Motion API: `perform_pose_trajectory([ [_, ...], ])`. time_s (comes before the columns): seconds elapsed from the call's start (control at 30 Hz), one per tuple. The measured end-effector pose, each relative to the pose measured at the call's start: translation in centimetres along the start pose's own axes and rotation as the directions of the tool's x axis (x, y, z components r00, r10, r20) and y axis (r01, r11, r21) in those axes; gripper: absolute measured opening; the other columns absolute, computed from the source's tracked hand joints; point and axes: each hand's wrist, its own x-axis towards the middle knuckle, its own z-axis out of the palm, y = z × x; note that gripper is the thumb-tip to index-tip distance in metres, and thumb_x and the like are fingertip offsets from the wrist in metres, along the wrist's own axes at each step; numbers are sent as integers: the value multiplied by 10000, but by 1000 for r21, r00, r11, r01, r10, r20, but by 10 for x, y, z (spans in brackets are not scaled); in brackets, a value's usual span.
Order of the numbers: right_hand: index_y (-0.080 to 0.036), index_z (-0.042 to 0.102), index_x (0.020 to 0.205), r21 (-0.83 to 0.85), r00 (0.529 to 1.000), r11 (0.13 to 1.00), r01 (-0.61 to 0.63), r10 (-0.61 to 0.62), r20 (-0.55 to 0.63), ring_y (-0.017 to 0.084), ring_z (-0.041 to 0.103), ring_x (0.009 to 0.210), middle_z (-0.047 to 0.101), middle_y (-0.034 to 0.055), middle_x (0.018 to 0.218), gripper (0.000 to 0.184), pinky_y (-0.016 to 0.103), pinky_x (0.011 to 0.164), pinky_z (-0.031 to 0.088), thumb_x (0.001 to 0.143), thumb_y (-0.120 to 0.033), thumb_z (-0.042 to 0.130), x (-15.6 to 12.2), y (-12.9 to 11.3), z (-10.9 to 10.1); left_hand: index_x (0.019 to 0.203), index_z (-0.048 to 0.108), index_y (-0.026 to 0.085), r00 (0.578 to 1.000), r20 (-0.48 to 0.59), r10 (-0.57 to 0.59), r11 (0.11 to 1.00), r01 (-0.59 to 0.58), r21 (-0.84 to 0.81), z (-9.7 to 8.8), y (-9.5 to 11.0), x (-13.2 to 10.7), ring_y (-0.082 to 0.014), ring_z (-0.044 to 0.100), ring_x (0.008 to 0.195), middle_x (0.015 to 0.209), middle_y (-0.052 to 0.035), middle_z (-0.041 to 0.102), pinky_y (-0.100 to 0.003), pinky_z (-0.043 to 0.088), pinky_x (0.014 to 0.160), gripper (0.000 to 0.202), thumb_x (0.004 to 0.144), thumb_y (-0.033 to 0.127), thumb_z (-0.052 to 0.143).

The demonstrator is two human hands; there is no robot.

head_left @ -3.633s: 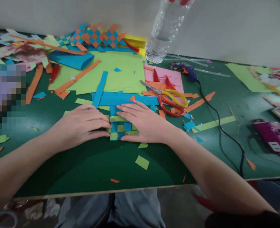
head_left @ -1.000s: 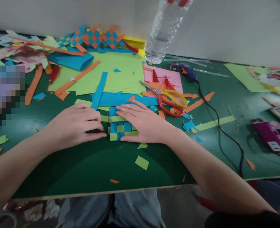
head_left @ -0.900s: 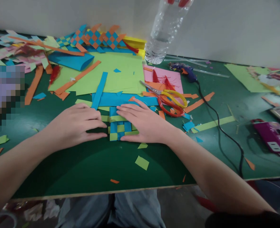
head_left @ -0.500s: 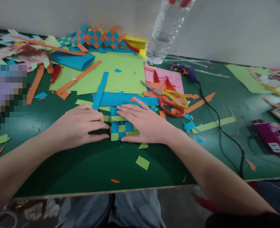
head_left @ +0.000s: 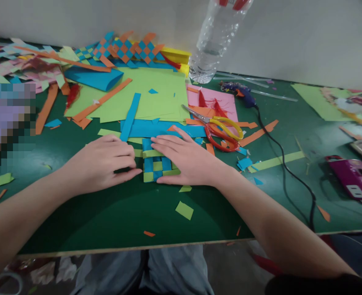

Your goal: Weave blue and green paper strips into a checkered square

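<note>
While both hands lie on the green desk (head_left: 107, 221), a small woven mat (head_left: 156, 165) of blue and light-green paper strips sits between them, near the desk's front edge. Her left hand (head_left: 102, 164) rests palm down just left of the mat, fingers loosely curled with their tips at its left edge, gripping nothing I can make out. Her right hand (head_left: 188, 159) is spread flat, pressing down the mat's right side, fingers pointing left across the strips. Just behind the mat lies a blue paper sheet (head_left: 164, 129), and beyond that a large light-green sheet (head_left: 156, 92). Scissors (head_left: 219, 127) with yellow and red handles lie just right of the right hand's fingers. A clear plastic bottle (head_left: 213, 41) stands at the back.
</note>
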Motion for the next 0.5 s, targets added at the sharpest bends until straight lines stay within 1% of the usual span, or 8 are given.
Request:
perform_pose_trajectory([
  [0.07,-27,520,1498,-3,1000,1000,2,-2,6,337,449,1525,494,223,1608,826,598,1340,113,964,-651,599,0,0,0,753,619,204,1000,-9,-10,1000,10,14,0,0,-1,-169,616,700,753,-7,695,-349,420,769,388,1098,290,463],
  [0.1,-32,517,1502,-5,1000,1000,1,-1,6,337,445,1528,475,221,1622,828,597,1340,113,964,-657,594,0,0,-1,777,624,202,1000,-15,-9,1000,9,12,0,1,-1,-170,622,714,768,-9,704,-350,420,782,375,1102,293,459],
  [0.2,-77,509,1517,-9,1000,1000,-8,8,-5,335,435,1535,421,199,1664,829,584,1342,119,958,-685,578,1,-1,-2,977,690,205,1000,-25,2,1000,-3,-19,1,2,-1,-175,667,813,864,-14,747,-344,425,839,314,1119,324,436],
  [0.27,-95,503,1525,-5,1000,1000,-6,6,-21,332,441,1532,428,193,1662,831,572,1343,127,961,-703,556,0,0,-2,1128,698,220,1000,-12,3,1000,-3,-30,2,4,0,-185,681,893,922,-21,755,-338,429,868,313,1128,355,416],
  [0.33,-96,499,1527,3,999,1000,1,0,-41,329,452,1525,457,193,1645,844,568,1342,133,964,-725,528,0,0,-1,1219,688,223,1000,-2,-10,1000,10,-27,4,5,0,-211,675,960,975,-44,748,-346,438,880,322,1128,357,410],
  [0.43,-84,506,1517,3,998,1000,6,-6,-60,327,465,1515,492,193,1621,859,572,1340,137,962,-739,516,0,1,0,1271,680,220,1000,18,-25,999,25,-19,8,6,-1,-252,647,1031,1061,-82,730,-378,457,899,310,1110,271,421],
  [0.5,-63,513,1506,-1,998,1000,14,-14,-59,332,469,1511,505,204,1608,861,579,1338,137,964,-732,521,0,1,1,1286,676,239,998,48,-33,999,34,-26,9,6,-1,-265,629,1076,1116,-92,718,-396,468,923,323,1093,213,419],
])
